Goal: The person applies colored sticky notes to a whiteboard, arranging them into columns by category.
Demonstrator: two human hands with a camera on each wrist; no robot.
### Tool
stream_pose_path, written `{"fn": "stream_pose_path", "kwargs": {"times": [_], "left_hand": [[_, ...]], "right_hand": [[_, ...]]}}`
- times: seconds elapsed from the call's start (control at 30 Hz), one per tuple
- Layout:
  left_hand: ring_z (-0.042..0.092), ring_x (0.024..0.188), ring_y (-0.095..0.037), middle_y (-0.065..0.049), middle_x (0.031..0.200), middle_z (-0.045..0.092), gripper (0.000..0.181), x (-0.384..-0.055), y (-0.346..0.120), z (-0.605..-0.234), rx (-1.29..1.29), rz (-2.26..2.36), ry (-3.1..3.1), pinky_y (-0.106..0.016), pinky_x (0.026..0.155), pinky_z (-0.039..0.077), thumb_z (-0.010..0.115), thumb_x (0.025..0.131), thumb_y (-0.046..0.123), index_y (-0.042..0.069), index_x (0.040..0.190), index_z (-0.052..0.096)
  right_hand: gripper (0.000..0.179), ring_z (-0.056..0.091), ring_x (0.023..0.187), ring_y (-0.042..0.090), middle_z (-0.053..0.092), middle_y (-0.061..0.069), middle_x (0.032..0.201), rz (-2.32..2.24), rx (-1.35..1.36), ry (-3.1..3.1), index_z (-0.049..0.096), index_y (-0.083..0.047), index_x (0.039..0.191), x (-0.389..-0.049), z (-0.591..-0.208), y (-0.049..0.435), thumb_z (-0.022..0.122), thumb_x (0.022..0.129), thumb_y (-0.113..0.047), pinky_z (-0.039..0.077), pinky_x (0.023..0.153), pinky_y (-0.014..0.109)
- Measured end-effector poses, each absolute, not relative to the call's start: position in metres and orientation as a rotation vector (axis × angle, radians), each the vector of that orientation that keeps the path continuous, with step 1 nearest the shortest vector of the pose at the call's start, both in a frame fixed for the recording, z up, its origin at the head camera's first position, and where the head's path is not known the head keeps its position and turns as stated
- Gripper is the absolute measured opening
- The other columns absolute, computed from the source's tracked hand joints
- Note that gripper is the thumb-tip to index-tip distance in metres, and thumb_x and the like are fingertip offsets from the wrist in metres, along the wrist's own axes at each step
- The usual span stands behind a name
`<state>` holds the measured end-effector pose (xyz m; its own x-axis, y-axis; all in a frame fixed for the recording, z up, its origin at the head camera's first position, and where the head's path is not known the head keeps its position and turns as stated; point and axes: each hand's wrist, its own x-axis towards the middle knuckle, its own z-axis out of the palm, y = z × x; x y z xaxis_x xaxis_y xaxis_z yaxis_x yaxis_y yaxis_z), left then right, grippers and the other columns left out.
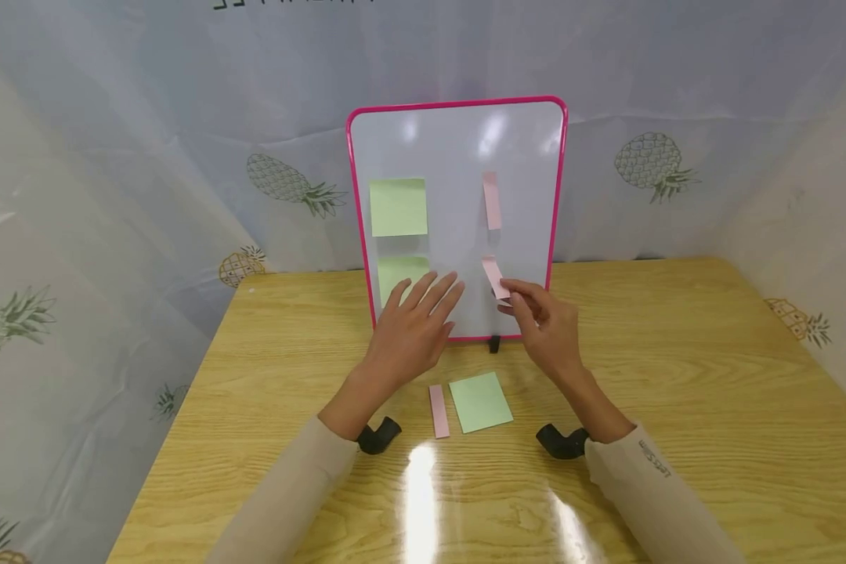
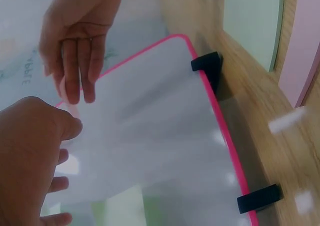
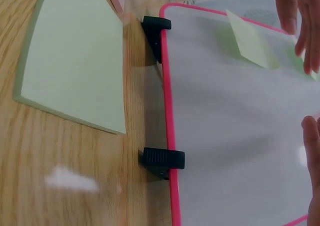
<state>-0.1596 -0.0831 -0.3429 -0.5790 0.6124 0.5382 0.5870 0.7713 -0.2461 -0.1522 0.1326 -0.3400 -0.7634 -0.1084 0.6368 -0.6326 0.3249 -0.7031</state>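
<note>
A whiteboard with a pink frame stands upright. Two green sticky notes, an upper one and a lower one, are on its left side. On its right side are an upper pink sticky note and a lower one. My right hand pinches the lower pink note's bottom end, its top end against the board. Before the board, my left hand has its fingers spread and holds nothing, partly covering the lower green note. Only part of the right hand shows in the right wrist view.
A green sticky-note pad and a narrow pink sticky-note pad lie on the wooden table before the board. Black clips hold the board's lower edge. A curtain with pineapple prints hangs behind.
</note>
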Motion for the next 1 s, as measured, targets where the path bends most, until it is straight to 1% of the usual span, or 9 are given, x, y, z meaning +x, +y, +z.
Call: {"fn": "stream_pose_path", "kwargs": {"times": [0.07,0.17,0.27,0.4,0.47,0.63,0.83,1.0], "left_hand": [[0.040,0.131,-0.028,-0.006,0.143,0.047,0.053,-0.164,-0.080,-0.341,-0.893,0.065,-2.332,-0.050,0.104,0.034,0.061,0.090,0.025,0.010,0.139,0.050],[0.040,0.131,-0.028,-0.006,0.143,0.047,0.054,-0.170,-0.076,-0.339,-0.896,0.075,-2.310,-0.050,0.103,0.035,0.063,0.089,0.025,0.010,0.139,0.050],[0.040,0.131,-0.028,-0.005,0.143,0.048,0.054,-0.175,-0.073,-0.338,-0.892,0.093,-2.300,-0.050,0.103,0.035,0.064,0.088,0.024,0.010,0.139,0.050],[0.039,0.133,-0.027,-0.004,0.144,0.047,0.055,-0.180,-0.070,-0.336,-0.892,0.100,-2.310,-0.050,0.105,0.033,0.063,0.089,0.024,0.011,0.140,0.049],[0.037,0.134,-0.026,-0.003,0.145,0.045,0.055,-0.181,-0.068,-0.336,-0.895,0.115,-2.326,-0.050,0.106,0.032,0.061,0.090,0.024,0.012,0.142,0.047],[0.030,0.138,-0.026,-0.001,0.150,0.038,0.056,-0.186,-0.064,-0.337,-0.910,0.171,-2.372,-0.050,0.109,0.027,0.055,0.093,0.024,0.013,0.146,0.040],[0.026,0.140,-0.026,0.001,0.152,0.034,0.059,-0.191,-0.059,-0.337,-0.906,0.217,-2.389,-0.050,0.111,0.024,0.057,0.092,0.022,0.014,0.147,0.039],[0.019,0.143,-0.026,0.001,0.156,0.025,0.065,-0.194,-0.053,-0.338,-0.904,0.271,-2.435,-0.051,0.113,0.016,0.057,0.092,0.023,0.014,0.151,0.031]], "right_hand": [[0.022,0.069,0.083,0.034,0.068,0.024,0.101,1.457,0.597,-2.129,0.062,0.012,0.112,-0.153,-0.341,0.131,0.058,0.091,0.007,0.051,0.078,0.017],[0.022,0.069,0.084,0.034,0.069,0.023,0.099,1.537,0.507,-2.121,0.064,0.011,0.111,-0.157,-0.343,0.130,0.062,0.090,0.003,0.052,0.076,0.019],[0.022,0.068,0.086,0.036,0.068,0.024,0.100,1.679,0.444,-2.065,0.064,0.012,0.110,-0.162,-0.346,0.129,0.062,0.090,0.003,0.054,0.075,0.023],[0.023,0.069,0.089,0.032,0.067,0.028,0.101,1.825,0.414,-1.985,0.062,0.014,0.111,-0.167,-0.348,0.129,0.061,0.091,0.003,0.055,0.075,0.029],[0.024,0.069,0.089,0.027,0.066,0.029,0.100,1.865,0.418,-1.960,0.061,0.014,0.111,-0.169,-0.350,0.128,0.061,0.091,0.003,0.055,0.075,0.030],[0.025,0.070,0.089,0.027,0.066,0.029,0.101,1.963,0.424,-1.889,0.061,0.014,0.113,-0.176,-0.357,0.127,0.060,0.091,0.003,0.055,0.077,0.031],[0.027,0.070,0.089,0.023,0.069,0.023,0.100,2.080,0.369,-1.811,0.063,0.008,0.114,-0.188,-0.374,0.127,0.064,0.091,-0.007,0.055,0.078,0.030],[0.030,0.070,0.088,0.023,0.069,0.022,0.099,2.135,0.354,-1.751,0.063,0.009,0.114,-0.190,-0.381,0.124,0.065,0.091,-0.009,0.055,0.078,0.030]]}}
